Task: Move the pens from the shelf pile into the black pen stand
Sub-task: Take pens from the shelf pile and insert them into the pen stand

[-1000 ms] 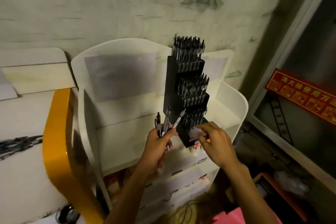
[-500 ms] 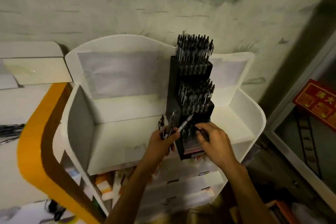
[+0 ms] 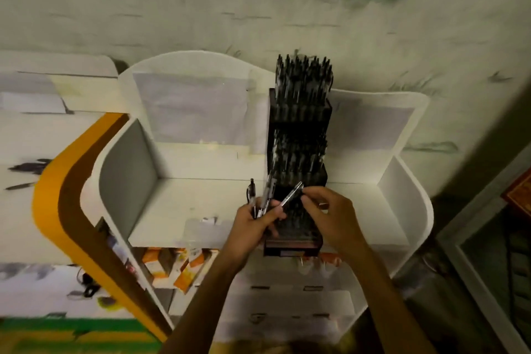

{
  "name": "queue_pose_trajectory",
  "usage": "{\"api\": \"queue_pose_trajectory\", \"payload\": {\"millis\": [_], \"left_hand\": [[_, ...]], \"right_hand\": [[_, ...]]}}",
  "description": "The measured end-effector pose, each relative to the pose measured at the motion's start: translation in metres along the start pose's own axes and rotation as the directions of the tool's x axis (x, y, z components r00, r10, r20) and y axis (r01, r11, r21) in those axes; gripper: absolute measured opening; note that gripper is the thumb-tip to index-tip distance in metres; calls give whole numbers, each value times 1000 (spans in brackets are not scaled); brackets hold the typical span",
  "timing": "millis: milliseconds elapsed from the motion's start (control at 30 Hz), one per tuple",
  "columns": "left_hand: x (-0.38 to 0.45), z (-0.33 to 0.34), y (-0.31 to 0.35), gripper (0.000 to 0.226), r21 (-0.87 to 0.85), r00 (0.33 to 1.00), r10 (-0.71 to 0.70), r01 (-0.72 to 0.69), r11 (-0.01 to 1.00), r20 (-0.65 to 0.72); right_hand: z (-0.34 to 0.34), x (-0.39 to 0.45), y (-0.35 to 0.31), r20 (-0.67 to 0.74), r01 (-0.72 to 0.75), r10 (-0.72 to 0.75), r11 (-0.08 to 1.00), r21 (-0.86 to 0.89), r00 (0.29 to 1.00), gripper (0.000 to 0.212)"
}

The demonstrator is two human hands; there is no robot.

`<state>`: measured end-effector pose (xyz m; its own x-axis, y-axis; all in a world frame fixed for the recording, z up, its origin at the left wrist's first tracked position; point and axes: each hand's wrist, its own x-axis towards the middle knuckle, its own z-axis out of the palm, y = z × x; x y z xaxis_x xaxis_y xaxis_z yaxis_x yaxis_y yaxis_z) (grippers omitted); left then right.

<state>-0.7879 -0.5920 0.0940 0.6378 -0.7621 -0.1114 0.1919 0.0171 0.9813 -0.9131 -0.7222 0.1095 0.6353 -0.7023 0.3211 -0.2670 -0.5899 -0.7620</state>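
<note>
Landmark: the black pen stand stands upright on the top board of the white shelf unit, with tiers like steps.
Stand content: its upper tiers are full of dark pens, standing tips up; the lowest tier is partly hidden behind the hands.
Left hand: it is in front of the stand's lower left corner, fingers curled around a small bundle of pens that points upward.
Right hand: it is in front of the stand's lowest tier, and the fingertips pinch the upper end of one slanted pen.
Slanted pen: its lower end is at the left hand; it leans toward the stand.
Other pens: some loose dark pens lie far left of the stand, on a pale surface.
Below the stand: orange boxes sit on a lower level of the shelf.
</note>
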Motion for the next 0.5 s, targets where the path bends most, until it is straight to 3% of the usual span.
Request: {"api": "queue_pose_trajectory", "payload": {"millis": [267,400,500], "left_hand": [[-1,8,-5,16,33,1000,11,-11,999,5],[2,0,-7,13,65,1000,24,-24,998,3],[5,-10,-12,19,111,996,45,-37,993,-71]], "right_hand": [[2,11,7,67,-94,75,929,359,995,10],[9,13,8,73,-133,113,890,435,991,13],[9,18,9,28,-178,190,849,498,981,13]]}}
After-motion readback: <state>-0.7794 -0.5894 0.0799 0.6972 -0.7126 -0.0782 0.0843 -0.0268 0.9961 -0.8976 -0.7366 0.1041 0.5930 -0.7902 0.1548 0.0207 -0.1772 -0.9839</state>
